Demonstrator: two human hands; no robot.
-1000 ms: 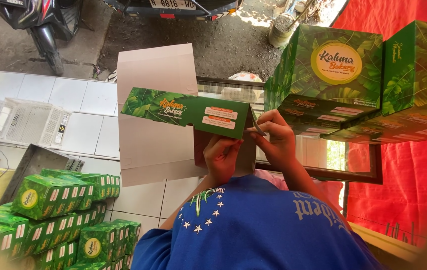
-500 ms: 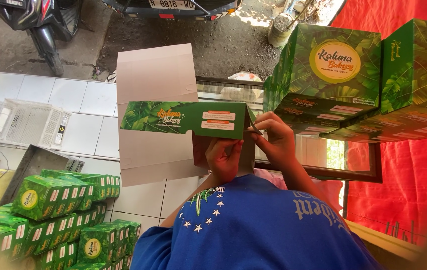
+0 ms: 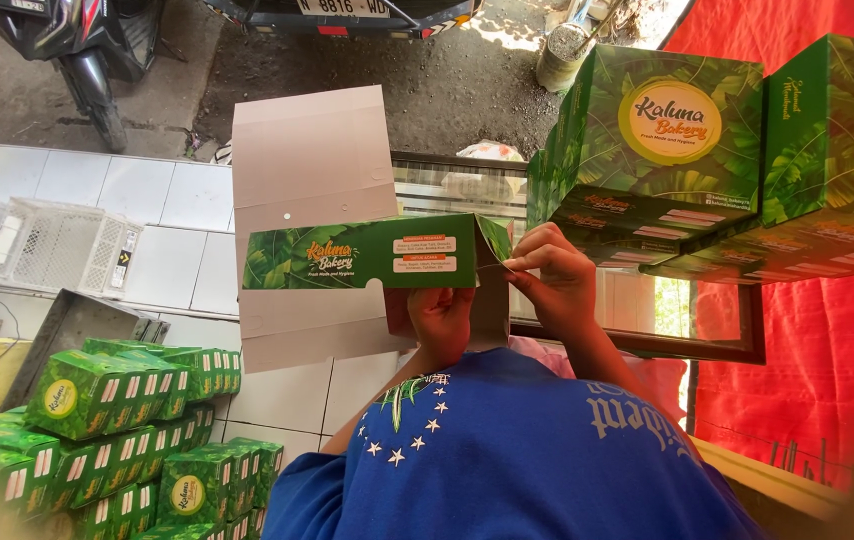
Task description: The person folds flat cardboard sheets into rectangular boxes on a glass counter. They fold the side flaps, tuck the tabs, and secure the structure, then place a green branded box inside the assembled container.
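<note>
While both hands' fingers (image 3: 522,262) pinch it, the flat carton (image 3: 367,255) extends leftward.

Left hand (image 3: 440,318) grips underside of half-folded green leaf-print carton (image 3: 367,255); right hand (image 3: 555,283) pinches corner flap at its end. Finished green boxes (image 3: 117,430) stacked lower left, larger ones (image 3: 667,150) upper right against red cloth (image 3: 807,370). Motorbike (image 3: 87,50) parked beyond.

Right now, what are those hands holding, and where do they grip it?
A flat green cardboard box, half folded. The right hand pinches its right end flap; the left hand supports it underneath.
</note>
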